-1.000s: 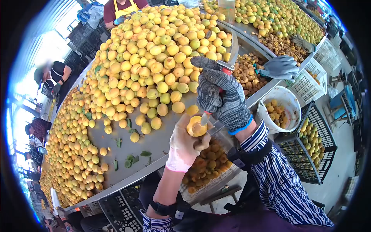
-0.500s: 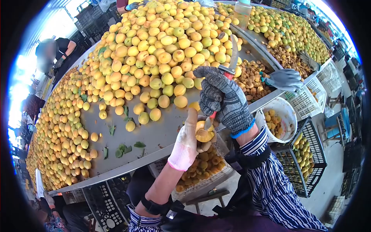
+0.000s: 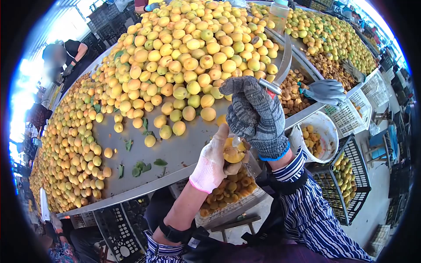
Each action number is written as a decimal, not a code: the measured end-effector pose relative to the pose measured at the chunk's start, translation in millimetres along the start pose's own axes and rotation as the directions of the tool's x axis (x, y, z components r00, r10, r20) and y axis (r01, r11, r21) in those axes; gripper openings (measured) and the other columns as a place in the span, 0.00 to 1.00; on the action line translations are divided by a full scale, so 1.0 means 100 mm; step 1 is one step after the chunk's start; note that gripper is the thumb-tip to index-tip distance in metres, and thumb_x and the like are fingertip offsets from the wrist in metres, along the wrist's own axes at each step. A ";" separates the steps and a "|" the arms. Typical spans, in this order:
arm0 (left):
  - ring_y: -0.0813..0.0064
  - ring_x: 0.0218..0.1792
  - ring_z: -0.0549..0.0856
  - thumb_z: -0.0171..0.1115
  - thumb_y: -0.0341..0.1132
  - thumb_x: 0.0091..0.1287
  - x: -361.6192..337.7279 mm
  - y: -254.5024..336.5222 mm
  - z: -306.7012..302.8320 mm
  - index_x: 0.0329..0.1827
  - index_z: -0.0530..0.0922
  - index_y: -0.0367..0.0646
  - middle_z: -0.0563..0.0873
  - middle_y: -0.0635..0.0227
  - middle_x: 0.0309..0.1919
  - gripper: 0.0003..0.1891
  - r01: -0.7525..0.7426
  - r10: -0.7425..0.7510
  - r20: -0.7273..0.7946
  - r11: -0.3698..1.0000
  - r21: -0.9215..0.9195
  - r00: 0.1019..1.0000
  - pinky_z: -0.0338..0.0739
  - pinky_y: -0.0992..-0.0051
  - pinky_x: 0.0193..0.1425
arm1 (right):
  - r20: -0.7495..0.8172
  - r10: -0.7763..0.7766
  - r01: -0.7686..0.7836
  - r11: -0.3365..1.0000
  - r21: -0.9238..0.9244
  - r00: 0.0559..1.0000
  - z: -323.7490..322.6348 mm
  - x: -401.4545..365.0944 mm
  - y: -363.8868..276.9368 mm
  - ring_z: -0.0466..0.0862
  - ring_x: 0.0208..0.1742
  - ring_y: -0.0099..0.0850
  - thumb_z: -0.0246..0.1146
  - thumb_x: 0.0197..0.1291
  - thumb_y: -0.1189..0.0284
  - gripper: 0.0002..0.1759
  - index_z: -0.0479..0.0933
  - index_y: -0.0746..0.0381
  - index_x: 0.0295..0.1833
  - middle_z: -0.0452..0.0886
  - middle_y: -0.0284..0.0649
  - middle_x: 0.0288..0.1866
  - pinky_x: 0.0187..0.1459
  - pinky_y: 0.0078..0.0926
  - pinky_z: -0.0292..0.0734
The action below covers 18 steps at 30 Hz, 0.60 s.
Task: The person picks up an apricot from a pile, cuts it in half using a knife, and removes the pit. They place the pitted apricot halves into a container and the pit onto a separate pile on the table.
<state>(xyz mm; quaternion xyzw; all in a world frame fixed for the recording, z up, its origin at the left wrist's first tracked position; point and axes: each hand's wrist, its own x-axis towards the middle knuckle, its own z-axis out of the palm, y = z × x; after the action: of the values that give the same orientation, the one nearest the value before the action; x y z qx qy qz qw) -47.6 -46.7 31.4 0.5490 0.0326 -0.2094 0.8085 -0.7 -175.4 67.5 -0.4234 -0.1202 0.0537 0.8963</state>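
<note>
My left hand [image 3: 213, 158], in a white and pink glove, grips a cut-open apricot [image 3: 233, 151] with its yellow flesh showing. Wrapped round the red handle of a knife [image 3: 284, 63] is my right hand [image 3: 255, 109], in a grey knitted glove. The knife's curved blade points up and away. At the handle's lower end, what touches the apricot is partly hidden by my fingers. Just beyond my hands lies a large heap of whole apricots [image 3: 184, 57] on the metal table [image 3: 175, 153]. Below them sits a crate of apricot pieces [image 3: 230, 193].
Right of my hands are a white bucket [image 3: 326, 149] with apricots in it and a black crate [image 3: 359, 175]. Apricot pits [image 3: 294, 92], a spare grey glove [image 3: 325, 91] and a bottle [image 3: 278, 17] rest on the table. Another person [image 3: 72, 55] stands at the left.
My right hand has turned, so the knife blade leans further right and its red handle shows less. My left hand still grips the apricot, tilted slightly differently.
</note>
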 end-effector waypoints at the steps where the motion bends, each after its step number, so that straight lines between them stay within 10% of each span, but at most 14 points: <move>1: 0.76 0.28 0.83 0.47 0.56 0.70 0.00 0.00 0.01 0.49 0.72 0.39 0.82 0.62 0.33 0.26 -0.021 0.021 -0.012 0.999 0.035 1.000 0.69 0.83 0.20 | 0.001 0.001 -0.001 1.000 -0.001 1.000 0.02 -0.02 -0.01 0.61 0.13 0.14 0.58 0.65 0.61 0.22 0.74 0.71 0.50 0.63 0.24 0.16 0.16 0.13 0.57; 9: 0.72 0.44 0.82 0.43 0.47 0.74 0.01 -0.14 -0.09 0.60 0.68 0.41 0.80 0.63 0.46 0.21 -0.014 0.014 0.006 1.000 0.027 1.000 0.79 0.74 0.45 | 0.054 -0.011 0.012 1.000 -0.009 0.998 0.00 -0.13 0.09 0.75 0.23 0.17 0.65 0.60 0.67 0.18 0.76 0.63 0.54 0.82 0.33 0.35 0.22 0.13 0.65; 11: 0.54 0.43 0.84 0.72 0.33 0.46 0.06 -0.17 -0.21 0.56 0.68 0.40 0.83 0.54 0.41 0.32 -0.458 0.386 0.272 0.561 0.690 0.882 0.77 0.65 0.48 | -0.002 0.017 -0.017 0.995 -0.098 1.000 0.07 -0.15 0.07 0.67 0.17 0.15 0.62 0.62 0.64 0.18 0.76 0.68 0.50 0.76 0.33 0.24 0.18 0.12 0.58; 13: 0.54 0.43 0.84 0.72 0.33 0.46 0.08 -0.15 -0.26 0.56 0.68 0.40 0.83 0.54 0.41 0.32 -0.474 0.360 0.315 0.562 0.678 0.878 0.78 0.66 0.47 | 0.002 0.024 -0.024 0.995 -0.093 1.000 0.08 -0.15 0.13 0.69 0.18 0.15 0.62 0.61 0.65 0.19 0.75 0.67 0.51 0.77 0.33 0.24 0.18 0.11 0.60; 15: 0.55 0.42 0.84 0.72 0.33 0.47 0.08 -0.14 -0.26 0.56 0.67 0.40 0.83 0.55 0.40 0.33 -0.487 0.341 0.350 0.566 0.665 0.873 0.78 0.66 0.46 | 0.034 -0.356 0.347 0.879 -0.328 0.934 0.02 -0.08 0.33 0.70 0.16 0.15 0.63 0.61 0.66 0.17 0.75 0.67 0.50 0.77 0.33 0.23 0.17 0.13 0.62; 16: 0.55 0.41 0.84 0.73 0.33 0.46 0.07 -0.15 -0.25 0.57 0.67 0.41 0.82 0.54 0.40 0.34 -0.477 0.371 0.305 0.600 0.642 0.877 0.78 0.66 0.46 | -0.143 0.018 -0.024 0.999 -0.035 0.990 0.12 -0.14 0.12 0.69 0.13 0.17 0.60 0.63 0.65 0.16 0.75 0.67 0.49 0.74 0.29 0.18 0.15 0.16 0.64; 18: 0.55 0.39 0.84 0.74 0.33 0.45 0.06 -0.21 -0.19 0.57 0.66 0.41 0.82 0.54 0.40 0.35 -0.467 0.394 0.262 0.632 0.619 0.881 0.78 0.67 0.45 | -0.093 0.097 -0.079 0.980 0.181 0.991 0.00 -0.04 0.14 0.67 0.11 0.18 0.58 0.65 0.64 0.16 0.75 0.67 0.48 0.71 0.28 0.16 0.15 0.17 0.63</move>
<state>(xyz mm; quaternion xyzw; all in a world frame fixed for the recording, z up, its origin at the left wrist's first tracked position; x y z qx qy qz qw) -46.3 -38.4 3.8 0.7804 -0.2174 -0.0354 0.5852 -4.4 -167.1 55.9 -0.3491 -0.0504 0.0823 0.9321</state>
